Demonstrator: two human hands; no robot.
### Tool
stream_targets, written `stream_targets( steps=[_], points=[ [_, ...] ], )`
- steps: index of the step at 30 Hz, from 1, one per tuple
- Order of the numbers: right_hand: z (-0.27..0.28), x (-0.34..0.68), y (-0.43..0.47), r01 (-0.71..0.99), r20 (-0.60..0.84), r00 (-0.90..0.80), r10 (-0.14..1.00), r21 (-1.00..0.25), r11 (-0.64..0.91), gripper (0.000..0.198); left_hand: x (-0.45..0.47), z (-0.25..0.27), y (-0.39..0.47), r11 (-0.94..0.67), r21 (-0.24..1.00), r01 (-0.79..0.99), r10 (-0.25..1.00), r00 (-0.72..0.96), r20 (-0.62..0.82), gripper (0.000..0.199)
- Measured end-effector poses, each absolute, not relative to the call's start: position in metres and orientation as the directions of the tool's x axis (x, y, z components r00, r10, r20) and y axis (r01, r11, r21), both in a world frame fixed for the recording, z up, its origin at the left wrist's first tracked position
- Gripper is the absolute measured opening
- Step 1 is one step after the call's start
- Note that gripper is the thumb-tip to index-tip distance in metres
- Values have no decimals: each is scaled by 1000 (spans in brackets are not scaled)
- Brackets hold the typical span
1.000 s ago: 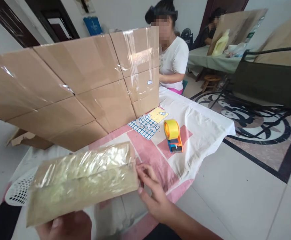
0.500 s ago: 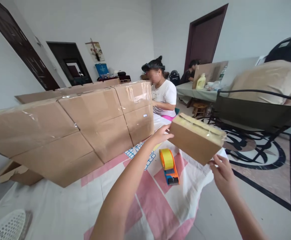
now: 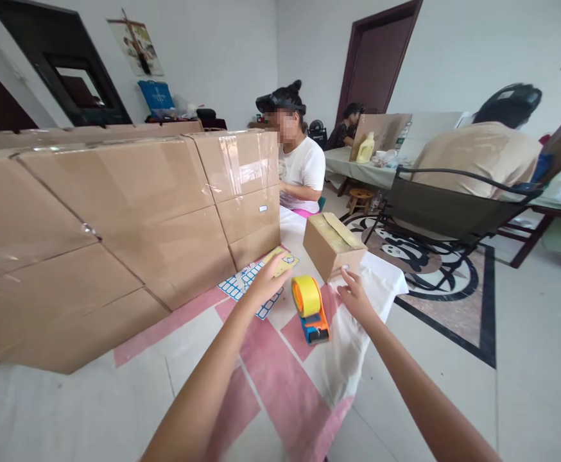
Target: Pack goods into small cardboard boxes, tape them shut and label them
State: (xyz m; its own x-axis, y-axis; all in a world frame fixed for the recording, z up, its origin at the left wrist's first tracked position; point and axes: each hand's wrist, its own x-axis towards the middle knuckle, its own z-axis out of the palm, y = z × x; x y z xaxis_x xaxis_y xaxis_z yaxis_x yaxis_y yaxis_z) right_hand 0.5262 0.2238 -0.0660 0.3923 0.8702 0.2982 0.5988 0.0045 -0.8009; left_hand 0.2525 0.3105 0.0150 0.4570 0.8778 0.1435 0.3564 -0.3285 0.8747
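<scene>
A small cardboard box [image 3: 327,255] with yellowish tape across its top stands on the cloth-covered table. My right hand [image 3: 355,296] is at the box's near end, fingers apart, with a fingertip at or close to the cardboard. My left hand [image 3: 267,280] is open over a sheet of blue-outlined labels [image 3: 235,284], partly covering it and a yellow printed piece [image 3: 287,260]. Between my hands lies an orange and blue tape dispenser [image 3: 317,324] carrying a roll of yellow tape [image 3: 309,295].
A cardboard partition [image 3: 165,224] with clear tape on it runs along the left. A person in a white shirt [image 3: 304,170] sits beyond it. At right are a dark folding chair [image 3: 434,212] with a seated person, and the table's edge. A yellow bottle [image 3: 366,147] stands on a far table.
The small box was tilted between both hands; now it stands on the table, turned. My left hand has left it and moved over the label sheet. The view has shifted right.
</scene>
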Motion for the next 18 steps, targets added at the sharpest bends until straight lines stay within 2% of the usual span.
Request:
stream_targets(
  steps=[4,6,8,10,12,15,18],
  points=[
    [-50,525,296,597,282,432,857,-802,-38,60,138,-37,237,-301,791,532,931,345,122,61],
    [-41,526,324,588,284,501,817,-805,-80,70,88,-66,200,-332,655,679,941,290,176,55],
    [-29,527,346,578,288,562,775,-807,-120,97,51,-88,172,-331,583,742,942,222,253,47],
    [-18,526,365,575,286,597,749,-804,-152,129,29,-101,154,-302,574,761,944,155,292,44],
    [-9,522,382,570,272,622,734,-800,-187,148,23,-104,147,-270,577,771,949,112,294,44],
    [-3,518,404,577,254,638,727,-783,-233,147,27,-100,151,-272,524,807,948,132,288,44],
    [-2,522,424,611,251,587,770,-761,-218,142,32,-99,156,-308,434,847,936,187,300,39]
  ],
)
